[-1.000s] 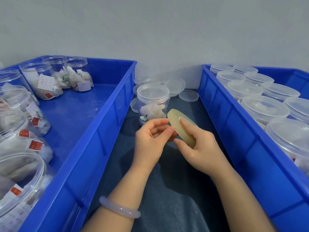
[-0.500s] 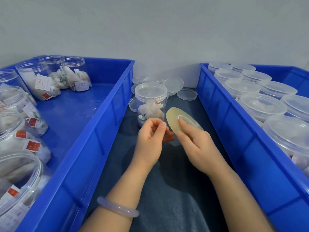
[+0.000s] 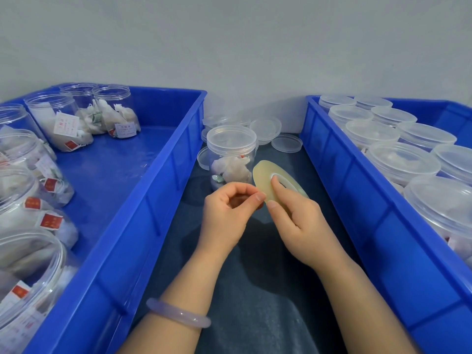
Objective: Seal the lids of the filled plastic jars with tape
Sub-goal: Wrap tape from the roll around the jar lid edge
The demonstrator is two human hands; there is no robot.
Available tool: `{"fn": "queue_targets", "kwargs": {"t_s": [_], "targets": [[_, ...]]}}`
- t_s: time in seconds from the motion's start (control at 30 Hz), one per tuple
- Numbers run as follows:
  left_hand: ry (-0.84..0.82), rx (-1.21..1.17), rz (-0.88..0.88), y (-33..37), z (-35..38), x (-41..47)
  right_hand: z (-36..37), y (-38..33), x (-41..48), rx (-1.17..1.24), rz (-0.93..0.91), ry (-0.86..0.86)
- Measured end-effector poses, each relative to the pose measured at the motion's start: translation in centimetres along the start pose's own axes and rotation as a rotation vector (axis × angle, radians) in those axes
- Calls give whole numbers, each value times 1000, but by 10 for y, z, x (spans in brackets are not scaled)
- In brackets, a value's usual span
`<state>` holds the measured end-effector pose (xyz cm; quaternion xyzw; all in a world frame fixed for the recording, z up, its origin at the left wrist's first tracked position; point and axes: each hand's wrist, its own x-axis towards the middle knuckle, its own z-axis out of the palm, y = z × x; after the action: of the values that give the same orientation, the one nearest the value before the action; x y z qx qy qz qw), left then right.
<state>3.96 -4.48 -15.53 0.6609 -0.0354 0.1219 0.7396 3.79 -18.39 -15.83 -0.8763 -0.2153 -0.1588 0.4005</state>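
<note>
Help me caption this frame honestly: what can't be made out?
Head view:
- Loose end of the tape roll: fingertips of the left hand cover it; lifted or not, unclear.
- Labels on the far jars: print too small.
- Nearest left-bin jar: cut off by the frame edge.

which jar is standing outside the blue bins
The lidded jar on the dark cloth between the left bin and right bin; the rest sit inside one.

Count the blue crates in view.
2. The left crate holds labelled jars; the right crate holds lidded jars. More may sit outside the frame.
</note>
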Motion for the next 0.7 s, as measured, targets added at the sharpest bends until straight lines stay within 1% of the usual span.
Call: {"fn": "queue_targets", "kwargs": {"t_s": [0.1,0.17,0.27,0.43,0.6,0.7], "targets": [[5,1,18,0,0,0,-1,-1,0,25,-19,14],[44,-74,-4,0,1,0,-1,-2,0,8,-35,26],[94,-168,-108,1,2,1,0,0,0,-66,-37,15],[45,-321,-325,4,1,3,0,2,0,-136,-43,15],[23,-278,-389,6,-1,3,1,2,1,-175,-46,-4],[15,-224,-396,6,-1,4,0,1,1,-189,-60,-7]]}}
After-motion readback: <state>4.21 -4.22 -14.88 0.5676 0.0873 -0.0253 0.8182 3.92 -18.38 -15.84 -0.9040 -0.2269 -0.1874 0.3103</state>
